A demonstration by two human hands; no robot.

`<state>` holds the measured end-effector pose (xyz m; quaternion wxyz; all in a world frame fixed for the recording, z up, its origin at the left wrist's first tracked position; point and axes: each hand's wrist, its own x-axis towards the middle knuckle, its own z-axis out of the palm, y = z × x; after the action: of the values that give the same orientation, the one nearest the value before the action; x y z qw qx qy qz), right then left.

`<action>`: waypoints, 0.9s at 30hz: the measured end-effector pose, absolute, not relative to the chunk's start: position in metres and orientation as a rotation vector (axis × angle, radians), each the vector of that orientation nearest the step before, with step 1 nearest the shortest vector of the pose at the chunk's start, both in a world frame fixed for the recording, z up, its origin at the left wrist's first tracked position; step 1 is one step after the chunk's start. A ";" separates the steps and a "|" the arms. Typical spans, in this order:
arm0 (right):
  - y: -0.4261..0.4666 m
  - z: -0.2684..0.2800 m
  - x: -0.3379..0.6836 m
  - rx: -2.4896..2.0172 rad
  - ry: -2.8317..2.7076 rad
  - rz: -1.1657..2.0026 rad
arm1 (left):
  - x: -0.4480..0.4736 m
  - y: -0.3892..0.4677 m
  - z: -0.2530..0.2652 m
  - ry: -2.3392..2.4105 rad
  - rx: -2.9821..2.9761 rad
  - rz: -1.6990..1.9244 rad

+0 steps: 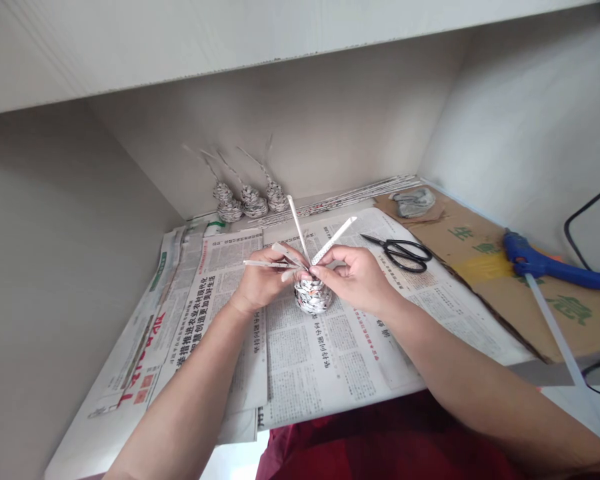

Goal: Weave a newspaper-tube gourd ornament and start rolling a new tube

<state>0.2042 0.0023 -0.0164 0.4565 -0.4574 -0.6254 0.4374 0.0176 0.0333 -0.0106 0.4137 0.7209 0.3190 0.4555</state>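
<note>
Between my hands stands a small round woven piece (313,298) made of rolled newspaper strips, with several paper strips sticking out of its top. My left hand (266,277) is closed at the upper left of the weave, with a few strips fanning out between and over its fingers. On the other side, my right hand (355,272) pinches at the base of a paper strip (336,239) that slants up to the right. Another strip (298,225) rises almost upright between the hands. The fingertips hide part of the weave's top.
Newspaper sheets (300,380) cover the table. Black scissors (405,255) lie right of my hands. A blue glue gun (545,263) with a glue stick rests on cardboard (460,233), near a grey cloth (414,201). Behind are three woven gourd shapes (253,201) and long paper rolls (340,200).
</note>
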 end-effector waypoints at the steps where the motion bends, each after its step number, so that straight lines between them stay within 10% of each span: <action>1: 0.002 -0.016 0.204 -1.127 -1.547 1.069 | 0.018 0.033 -0.011 0.799 1.803 1.147; 27: -0.002 -0.028 0.198 -1.174 -1.350 1.001 | 0.024 0.029 -0.027 0.881 1.594 1.244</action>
<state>0.1979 -0.0016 -0.0282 0.5191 -0.4893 -0.5630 0.4173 0.0237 0.0288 -0.0271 0.4510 0.6451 0.3563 0.5035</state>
